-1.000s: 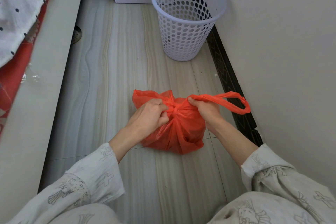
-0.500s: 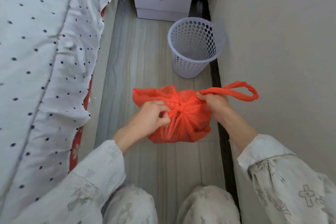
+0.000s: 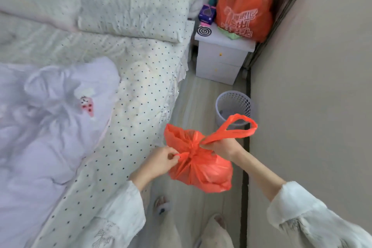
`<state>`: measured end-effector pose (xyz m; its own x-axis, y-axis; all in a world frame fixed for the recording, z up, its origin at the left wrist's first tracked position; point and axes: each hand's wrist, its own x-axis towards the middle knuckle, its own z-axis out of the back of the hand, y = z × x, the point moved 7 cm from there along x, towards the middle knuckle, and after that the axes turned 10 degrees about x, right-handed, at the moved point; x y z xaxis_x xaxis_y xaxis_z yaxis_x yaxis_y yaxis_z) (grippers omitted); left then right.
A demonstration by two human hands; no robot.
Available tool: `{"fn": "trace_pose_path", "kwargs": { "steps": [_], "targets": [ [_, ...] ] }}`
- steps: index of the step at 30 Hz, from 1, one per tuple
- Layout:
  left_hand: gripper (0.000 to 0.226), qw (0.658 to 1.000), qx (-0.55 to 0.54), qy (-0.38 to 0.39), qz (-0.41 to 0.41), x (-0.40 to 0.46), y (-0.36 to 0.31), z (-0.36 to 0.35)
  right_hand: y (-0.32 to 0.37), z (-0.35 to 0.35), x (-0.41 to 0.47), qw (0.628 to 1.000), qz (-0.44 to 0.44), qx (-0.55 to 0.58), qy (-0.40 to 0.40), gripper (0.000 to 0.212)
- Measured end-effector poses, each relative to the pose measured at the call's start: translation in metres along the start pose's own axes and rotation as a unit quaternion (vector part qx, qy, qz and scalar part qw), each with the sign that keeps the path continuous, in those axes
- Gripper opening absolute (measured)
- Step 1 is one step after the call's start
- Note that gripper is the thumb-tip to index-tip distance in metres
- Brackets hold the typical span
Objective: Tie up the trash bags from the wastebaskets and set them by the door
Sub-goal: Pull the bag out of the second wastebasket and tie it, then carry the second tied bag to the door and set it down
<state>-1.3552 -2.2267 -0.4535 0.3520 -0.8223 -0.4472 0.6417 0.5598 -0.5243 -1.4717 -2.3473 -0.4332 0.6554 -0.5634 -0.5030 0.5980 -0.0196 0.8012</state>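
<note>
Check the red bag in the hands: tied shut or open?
Tied shut: the red bag is cinched into a knot between the left hand and right hand.

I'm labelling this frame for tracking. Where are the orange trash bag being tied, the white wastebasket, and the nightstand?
orange trash bag [image 3: 203,171], head view, on its bulging body below the knot.
white wastebasket [image 3: 247,104], head view, on the perforated wall inside the far rim.
nightstand [image 3: 218,54], head view, on the upper drawer front.

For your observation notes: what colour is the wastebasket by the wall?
Pale lavender-white, with a perforated wall; the wastebasket shows best in the head view.
</note>
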Motion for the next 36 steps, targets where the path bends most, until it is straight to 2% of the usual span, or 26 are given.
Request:
{"fn": "trace_pose_path", "kwargs": {
  "steps": [3, 7, 10, 12, 15, 18, 22, 25, 27, 29, 32, 36],
  "targets": [
    [0.024, 0.998, -0.020, -0.037, 0.040, -0.054, 0.002, 0.044, 0.057, -0.017, -0.024, 0.999, 0.033, -0.004, 0.022, 0.023],
    [0.026, 0.981, -0.084, -0.142, 0.106, -0.131, 0.020, 0.080, 0.111, -0.058, -0.056, 0.989, 0.092, -0.044, 0.104, 0.016],
    [0.024, 0.945, -0.147, -0.243, 0.161, -0.202, 0.039, 0.091, 0.143, -0.101, -0.088, 0.970, 0.143, -0.087, 0.177, 0.004],
    [0.021, 0.919, -0.176, -0.294, 0.194, -0.256, 0.049, 0.091, 0.165, -0.132, -0.116, 0.949, 0.192, -0.114, 0.225, 0.018],
    [0.018, 0.873, -0.220, -0.356, 0.251, -0.341, 0.061, 0.084, 0.193, -0.178, -0.164, 0.919, 0.231, -0.134, 0.290, 0.010],
    [0.020, 0.823, -0.257, -0.401, 0.310, -0.426, 0.072, 0.062, 0.209, -0.228, -0.218, 0.888, 0.248, -0.151, 0.357, 0.013],
    [0.018, 0.751, -0.282, -0.471, 0.368, -0.540, 0.084, 0.016, 0.204, -0.305, -0.304, 0.830, 0.256, -0.187, 0.458, 0.017],
    [0.020, 0.701, -0.296, -0.504, 0.408, -0.624, 0.090, -0.029, 0.189, -0.362, -0.371, 0.785, 0.277, -0.230, 0.505, 0.002],
    [0.025, 0.670, -0.291, -0.528, 0.432, -0.682, 0.093, -0.061, 0.172, -0.403, -0.417, 0.758, 0.291, -0.252, 0.527, 0.014],
    [0.025, 0.638, -0.294, -0.545, 0.457, -0.740, 0.096, -0.096, 0.153, -0.443, -0.467, 0.735, 0.291, -0.262, 0.554, 0.015],
    [0.024, 0.606, -0.293, -0.556, 0.489, -0.827, 0.100, -0.150, 0.119, -0.505, -0.549, 0.690, 0.298, -0.286, 0.594, 0.007],
    [0.022, 0.568, -0.276, -0.563, 0.534, -0.940, 0.115, -0.215, 0.080, -0.579, -0.652, 0.659, 0.306, -0.289, 0.623, 0.016]
  ]
}}
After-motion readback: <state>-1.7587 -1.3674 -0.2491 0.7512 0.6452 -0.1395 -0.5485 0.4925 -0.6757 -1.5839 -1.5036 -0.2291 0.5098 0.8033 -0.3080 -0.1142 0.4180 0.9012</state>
